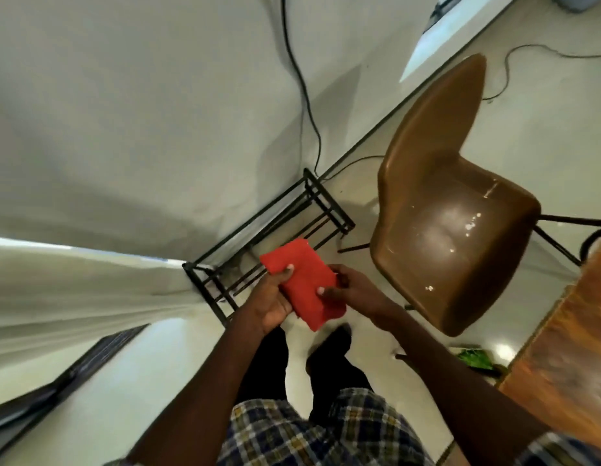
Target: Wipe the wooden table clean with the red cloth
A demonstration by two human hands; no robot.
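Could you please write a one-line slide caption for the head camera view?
Both hands, left hand and right hand, hold the folded red cloth above the floor, wooden table at right.

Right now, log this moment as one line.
stage: pre-wipe | cloth: folded, held in both hands | left hand: gripping | right hand: gripping | table: right, untouched | chair: beside table
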